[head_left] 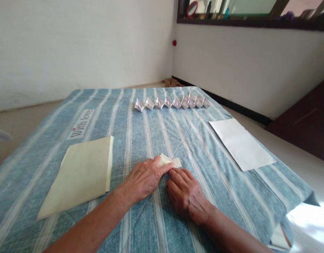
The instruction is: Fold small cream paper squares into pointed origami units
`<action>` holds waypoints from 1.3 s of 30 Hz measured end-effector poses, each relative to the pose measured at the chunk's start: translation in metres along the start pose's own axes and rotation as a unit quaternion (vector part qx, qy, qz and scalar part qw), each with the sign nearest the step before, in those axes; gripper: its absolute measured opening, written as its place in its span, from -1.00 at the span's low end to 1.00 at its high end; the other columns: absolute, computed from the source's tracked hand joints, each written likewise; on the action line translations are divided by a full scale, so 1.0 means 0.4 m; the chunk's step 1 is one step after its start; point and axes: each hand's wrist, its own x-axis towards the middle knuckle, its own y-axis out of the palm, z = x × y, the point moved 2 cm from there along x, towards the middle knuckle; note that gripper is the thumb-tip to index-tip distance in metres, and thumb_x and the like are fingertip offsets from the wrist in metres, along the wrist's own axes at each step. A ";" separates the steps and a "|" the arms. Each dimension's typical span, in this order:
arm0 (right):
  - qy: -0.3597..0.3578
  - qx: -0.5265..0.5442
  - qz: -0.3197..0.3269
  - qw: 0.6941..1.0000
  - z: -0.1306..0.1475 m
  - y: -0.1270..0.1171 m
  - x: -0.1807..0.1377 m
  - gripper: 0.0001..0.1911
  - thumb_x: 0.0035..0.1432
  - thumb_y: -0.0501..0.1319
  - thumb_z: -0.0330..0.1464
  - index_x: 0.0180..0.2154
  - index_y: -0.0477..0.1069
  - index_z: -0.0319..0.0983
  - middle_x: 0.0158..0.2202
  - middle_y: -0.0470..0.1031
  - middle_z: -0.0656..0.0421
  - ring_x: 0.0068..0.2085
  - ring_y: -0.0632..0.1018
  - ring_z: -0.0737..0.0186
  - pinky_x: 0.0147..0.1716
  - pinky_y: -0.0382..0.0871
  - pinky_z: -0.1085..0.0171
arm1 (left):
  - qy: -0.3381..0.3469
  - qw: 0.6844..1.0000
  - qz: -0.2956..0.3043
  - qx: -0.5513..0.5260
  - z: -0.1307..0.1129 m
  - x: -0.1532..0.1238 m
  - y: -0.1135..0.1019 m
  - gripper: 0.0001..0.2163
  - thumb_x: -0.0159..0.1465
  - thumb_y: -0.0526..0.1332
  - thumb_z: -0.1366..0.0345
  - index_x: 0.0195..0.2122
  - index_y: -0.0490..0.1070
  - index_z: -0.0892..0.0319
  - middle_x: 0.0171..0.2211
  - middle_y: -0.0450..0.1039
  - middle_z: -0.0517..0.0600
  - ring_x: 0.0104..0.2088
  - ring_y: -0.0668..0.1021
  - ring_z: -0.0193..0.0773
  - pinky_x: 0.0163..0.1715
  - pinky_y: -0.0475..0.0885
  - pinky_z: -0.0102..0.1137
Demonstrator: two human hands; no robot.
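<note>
A small piece of folded cream paper [165,160] lies on the striped tablecloth in front of me. My left hand [148,175] is closed over its near left side, the thumb pressing along the edge. From the right, my right hand [186,193] touches the paper's near right corner with curled fingers, close to the left thumb. The hands hide part of the folded paper, so its full shape cannot be seen.
Folded paper boats [168,102] stand in a row at the table's far side. On the left lies a stack of cream paper sheets [80,172], on the right a white sheet [242,144]. The blue tablecloth [130,225] has white stripes and printed lettering [82,124].
</note>
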 end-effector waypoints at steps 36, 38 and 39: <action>0.067 -0.076 -0.032 0.994 -0.012 0.006 -0.010 -0.87 0.24 0.08 -0.49 -0.29 0.40 -0.28 -0.12 0.52 -0.02 0.00 0.49 -0.01 0.02 0.33 -0.04 | 0.000 0.999 0.019 0.036 0.004 0.003 0.009 -0.53 0.40 -0.10 0.40 0.27 0.13 -0.23 -0.21 0.37 0.02 -0.28 0.50 -0.15 -0.33 0.39 -0.34; 0.069 -0.078 -0.030 0.994 -0.011 0.007 -0.012 -0.87 0.24 0.07 -0.50 -0.27 0.40 -0.28 -0.12 0.52 -0.02 0.01 0.48 -0.01 0.02 0.33 -0.04 | -0.002 0.999 0.025 0.038 0.003 0.004 0.006 -0.50 0.39 -0.09 0.42 0.28 0.11 -0.26 -0.20 0.37 0.02 -0.28 0.50 -0.14 -0.34 0.40 -0.33; 0.070 -0.079 -0.029 0.994 -0.011 0.007 -0.013 -0.86 0.24 0.07 -0.50 -0.27 0.40 -0.28 -0.11 0.52 -0.02 0.02 0.48 -0.01 0.03 0.32 -0.05 | -0.004 0.999 0.028 0.039 0.002 0.004 0.004 -0.50 0.39 -0.09 0.42 0.28 0.11 -0.26 -0.20 0.37 0.02 -0.29 0.51 -0.14 -0.34 0.40 -0.33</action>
